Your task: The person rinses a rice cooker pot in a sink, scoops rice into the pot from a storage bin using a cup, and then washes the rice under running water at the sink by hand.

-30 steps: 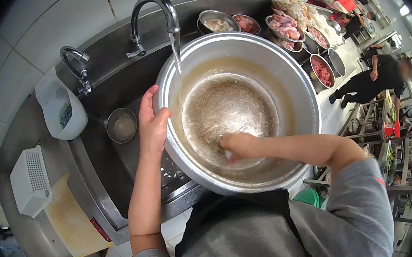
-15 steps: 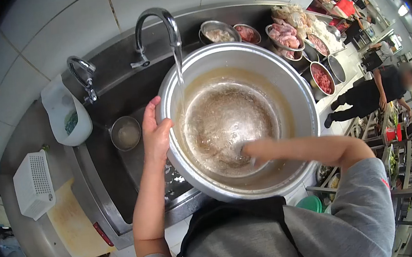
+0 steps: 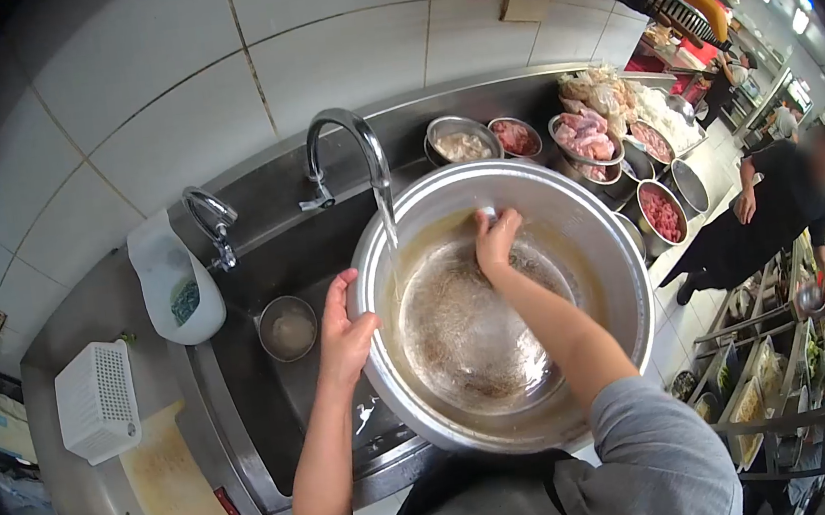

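The pot (image 3: 628, 275), wide and of grey metal, sits over the front edge of the sink (image 3: 248, 415), toward that sink's right end, its mouth facing up to the wearer. Water (image 3: 460, 328) covers its bottom, and a stream from the tap (image 3: 375, 156) runs in just inside the left part of the rim.

The left hand (image 3: 344, 340) is closed on the rim at the left, thumb to the inside. The right hand (image 3: 498, 240) is inside the pot at the far wall, fingers bent and close together. A small pale item (image 3: 486, 213) shows at its fingertips; whether it is gripped or only pressed cannot be told.

Handling, in judgement: the pot is stiff and unlikely to break, heavy with water in it, and slippery where wet. The rolled rim offers the surest hold, with hands on opposite sides; a hold on one side alone would invite tipping and slopping.

Not determined: the pot's underside and support are hidden, as is any handle. The right palm is out of sight. Ripples and glare obscure the bottom, and the water's depth cannot be judged.
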Motion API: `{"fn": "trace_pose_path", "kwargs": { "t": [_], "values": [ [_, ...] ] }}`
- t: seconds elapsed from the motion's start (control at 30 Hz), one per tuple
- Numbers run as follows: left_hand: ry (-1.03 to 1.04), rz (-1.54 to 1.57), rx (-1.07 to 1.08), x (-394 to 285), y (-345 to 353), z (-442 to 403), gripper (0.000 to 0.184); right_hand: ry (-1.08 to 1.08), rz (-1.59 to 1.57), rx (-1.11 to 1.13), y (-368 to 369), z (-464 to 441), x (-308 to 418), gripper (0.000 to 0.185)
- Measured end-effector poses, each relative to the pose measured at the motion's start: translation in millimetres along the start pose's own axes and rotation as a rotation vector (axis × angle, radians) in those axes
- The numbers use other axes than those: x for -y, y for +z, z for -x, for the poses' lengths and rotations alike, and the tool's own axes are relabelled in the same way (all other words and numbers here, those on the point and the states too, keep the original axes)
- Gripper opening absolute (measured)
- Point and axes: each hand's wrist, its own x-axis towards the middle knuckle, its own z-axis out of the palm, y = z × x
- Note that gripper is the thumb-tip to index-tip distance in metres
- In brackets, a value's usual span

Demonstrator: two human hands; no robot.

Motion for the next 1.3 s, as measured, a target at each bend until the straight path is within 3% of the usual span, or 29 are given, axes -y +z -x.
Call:
{"fn": "trace_pose_path", "kwargs": {
  "t": [0.03,0.07,0.13,0.17,0.27,0.3,0.4,0.47,0.57,0.6,0.63,0.67,0.7,0.73,0.8,0.83,0.87,0.93,1.0,1.03,1.1,1.17,1.27,1.3],
  "values": [
    [-0.013,-0.003,-0.004,0.0,-0.5,-0.3,0.064,0.109,-0.038,-0.118,8.4,4.0,8.5,0.030],
    [-0.017,0.001,0.001,-1.1,-0.7,-0.5,0.064,0.032,-0.263,-0.081,22.7,9.2,19.9,0.033],
    [-0.029,0.008,0.012,-3.2,-1.2,-0.8,0.064,-0.404,-0.281,0.278,27.5,21.6,44.0,0.032],
    [-0.022,0.014,0.015,-3.8,-1.5,-1.3,0.064,-0.570,-0.175,0.356,17.4,17.2,51.5,0.032],
    [-0.003,0.015,0.014,-6.4,-5.4,-4.5,0.064,-0.119,-0.124,0.035,7.7,-9.8,26.4,0.032],
    [0.003,0.003,0.010,-6.3,-5.5,-4.5,0.063,-0.097,-0.054,-0.087,13.4,-5.8,22.3,0.033],
    [0.058,0.030,0.020,-3.6,-4.3,-4.1,0.059,-0.287,0.537,0.349,63.1,36.4,1.6,0.033],
    [0.066,0.010,-0.004,2.2,-4.9,-5.7,0.058,-0.689,0.312,0.499,34.8,72.8,35.7,0.035],
    [0.096,0.033,-0.014,3.7,-4.4,-5.2,0.058,-0.822,0.344,1.034,-15.9,35.2,38.4,0.034],
    [0.090,0.030,-0.005,6.7,-6.3,-6.5,0.057,-0.691,0.448,1.118,-30.8,15.0,25.6,0.040],
    [0.075,0.045,0.000,4.7,-5.6,-5.8,0.057,-0.783,0.534,1.038,-49.7,-4.4,-2.4,0.047],
    [0.063,0.061,0.001,2.1,-4.7,-4.9,0.057,-0.783,0.690,1.115,-81.9,-23.7,-9.5,0.054],
    [0.065,0.066,-0.012,3.2,-4.0,-4.9,0.057,-1.035,0.898,1.025,-102.8,-39.2,-51.6,0.058],
    [0.070,0.070,-0.028,4.8,-3.6,-5.0,0.057,-1.051,1.159,1.103,-136.3,-43.4,-47.7,0.060],
    [0.083,0.096,-0.057,9.0,-5.2,-8.0,0.057,-0.905,1.471,1.362,-197.9,-21.4,-44.1,0.056],
    [0.089,0.119,-0.068,13.4,-6.1,-10.2,0.056,-0.745,1.458,1.466,-224.1,3.5,-25.3,0.053],
    [0.095,0.142,-0.076,17.2,-5.9,-10.7,0.056,-0.466,1.429,1.747,-232.2,22.3,11.2,0.049],
    [0.102,0.164,-0.085,18.4,-4.0,-10.9,0.054,-0.183,1.019,2.024,-250.6,62.5,51.8,0.043],
    [0.087,0.159,-0.087,16.9,-4.9,-11.0,0.053,0.080,0.394,2.070,-259.9,82.8,81.8,0.037],
    [0.066,0.145,-0.084,15.5,-6.2,-10.5,0.053,0.121,0.323,2.044,-263.6,83.3,82.8,0.035],
    [0.064,0.132,-0.078,16.5,-5.9,-11.4,0.052,-0.163,0.618,2.064,-275.0,63.1,34.1,0.034],
    [0.105,0.129,-0.083,25.0,-7.9,-13.6,0.052,-0.386,1.055,2.087,-274.7,43.5,46.9,0.035],
    [0.120,0.132,-0.086,24.2,-8.6,-8.6,0.051,-0.206,0.647,2.059,-267.8,85.4,69.1,0.035],
    [0.110,0.126,-0.090,21.0,-9.9,-2.9,0.051,-0.176,0.767,2.061,-268.6,83.2,78.7,0.037]
  ]
}}
